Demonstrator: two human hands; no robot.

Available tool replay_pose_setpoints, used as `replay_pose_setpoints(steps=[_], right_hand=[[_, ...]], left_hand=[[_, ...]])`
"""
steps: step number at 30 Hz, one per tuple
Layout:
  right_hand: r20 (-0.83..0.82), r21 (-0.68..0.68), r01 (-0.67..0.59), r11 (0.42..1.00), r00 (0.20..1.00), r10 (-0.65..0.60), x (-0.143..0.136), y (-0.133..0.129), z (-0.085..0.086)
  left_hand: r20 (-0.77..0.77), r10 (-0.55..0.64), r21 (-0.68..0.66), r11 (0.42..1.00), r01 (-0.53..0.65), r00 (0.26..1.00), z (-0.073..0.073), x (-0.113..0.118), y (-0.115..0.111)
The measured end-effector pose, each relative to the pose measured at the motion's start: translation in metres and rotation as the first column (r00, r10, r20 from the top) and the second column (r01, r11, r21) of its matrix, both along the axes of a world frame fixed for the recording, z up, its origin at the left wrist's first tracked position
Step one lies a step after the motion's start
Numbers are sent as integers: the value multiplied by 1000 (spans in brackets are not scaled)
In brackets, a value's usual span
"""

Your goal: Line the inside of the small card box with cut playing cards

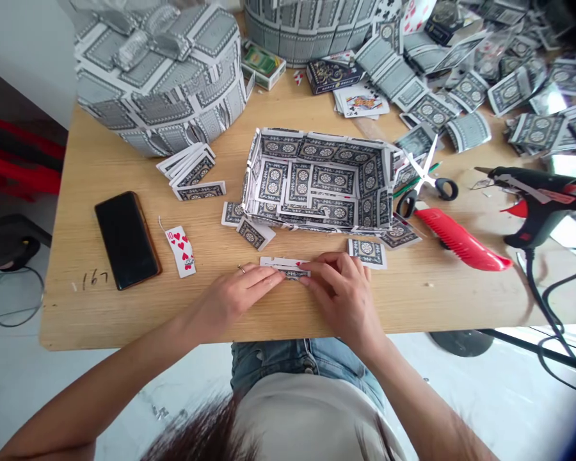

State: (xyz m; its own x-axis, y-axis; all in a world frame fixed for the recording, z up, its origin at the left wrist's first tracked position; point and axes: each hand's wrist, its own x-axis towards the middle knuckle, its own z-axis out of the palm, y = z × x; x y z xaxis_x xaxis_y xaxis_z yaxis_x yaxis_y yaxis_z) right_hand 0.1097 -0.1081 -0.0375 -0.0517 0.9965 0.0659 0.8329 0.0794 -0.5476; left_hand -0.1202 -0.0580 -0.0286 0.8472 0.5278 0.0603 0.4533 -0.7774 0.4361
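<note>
Near the table's front edge, my left hand (237,291) and my right hand (344,291) both pinch a folded playing card (295,273). The card shows a white strip with a red heart and a patterned back; my fingers partly cover it. Just beyond my hands is an open rectangular box (317,224) built from playing cards, with loose card pieces inside. A few folded cards (255,233) lie by its near left corner. Another card (367,253) rests just past my right hand.
A black phone (127,240) and a ten of hearts (181,251) lie left. Scissors (425,171), a red-handled cutter (463,238) and a glue gun (537,192) with its cord are right. A large card-built form (163,83) stands back left; many cards (540,131) cover the back right.
</note>
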Motion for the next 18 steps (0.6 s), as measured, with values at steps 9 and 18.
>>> replay_pose_setpoints(steps=[9, 18], right_hand=[[-16, -33, -102, 994, 995, 101, 0, 12, 8], [-455, -303, -72, 950, 887, -78, 4, 12, 16]], left_hand=[[100, -18, 235, 972, -6, 995, 1, 5, -1], [297, 869, -666, 486, -567, 396, 9, 43, -21]])
